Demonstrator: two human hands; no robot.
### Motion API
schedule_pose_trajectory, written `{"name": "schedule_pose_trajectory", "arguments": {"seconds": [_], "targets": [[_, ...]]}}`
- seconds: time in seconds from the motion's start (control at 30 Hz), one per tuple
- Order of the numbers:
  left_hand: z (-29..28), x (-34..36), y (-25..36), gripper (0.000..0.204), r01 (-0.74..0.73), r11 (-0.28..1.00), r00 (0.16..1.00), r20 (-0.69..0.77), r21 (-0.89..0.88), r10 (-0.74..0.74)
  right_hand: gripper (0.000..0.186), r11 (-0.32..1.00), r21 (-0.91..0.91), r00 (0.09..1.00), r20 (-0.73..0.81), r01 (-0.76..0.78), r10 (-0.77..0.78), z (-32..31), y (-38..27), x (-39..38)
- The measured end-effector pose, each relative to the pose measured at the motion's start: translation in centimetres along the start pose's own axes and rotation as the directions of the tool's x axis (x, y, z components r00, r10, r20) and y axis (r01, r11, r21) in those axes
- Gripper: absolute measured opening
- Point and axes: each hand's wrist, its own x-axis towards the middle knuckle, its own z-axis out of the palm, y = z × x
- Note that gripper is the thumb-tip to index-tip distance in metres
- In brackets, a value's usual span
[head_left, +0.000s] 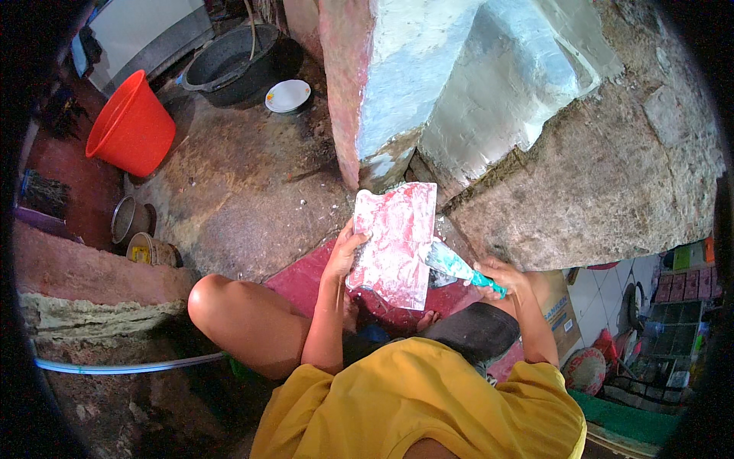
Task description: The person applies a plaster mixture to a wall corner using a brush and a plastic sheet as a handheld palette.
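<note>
A: How is this done well?
B: The pink board [397,237], in the middle, is held by the left hand [345,254]; the scraper [459,268] is gripped by the right hand [497,277], blade [435,255] at the board's right edge; the board is best kept flat, the blade low.
A: Is writing seen?
B: Print is seen on the brown box [564,321], right; the yellow label [140,253], left, cannot be read.

Blue capital lettering [557,308] on brown cardboard [564,336], right of right hand [497,277] and lower; small white label [568,326] beneath, print too small. Yellow label [140,254] on pale tub [162,253], well left of left hand [344,249]: unreadable.
</note>
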Motion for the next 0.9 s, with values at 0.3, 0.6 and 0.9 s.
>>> {"name": "schedule_pose_trajectory", "arguments": {"seconds": [0.3,0.6,0.9], "targets": [[0.2,-0.5,1.3,0.057,0.008,0.998,0.999,-0.045,0.067,-0.005,0.037,0.998,-0.06,0.996,0.083,0.031,-0.026,0.6,0.1,-1.4],[-0.4,-0.6,2.2,0.059,-0.003,0.996,0.998,-0.061,0.085,0.008,0.027,0.999,-0.048,0.994,0.103,-0.02,0.024,1.2,0.1,0.9],[1.0,-1.0,3.3,0.059,0.029,0.988,0.994,-0.106,0.15,-0.013,0.024,0.564,-0.671,0.571,-0.249,0.481,-0.782,5.3,-0.2,0.1]]}}
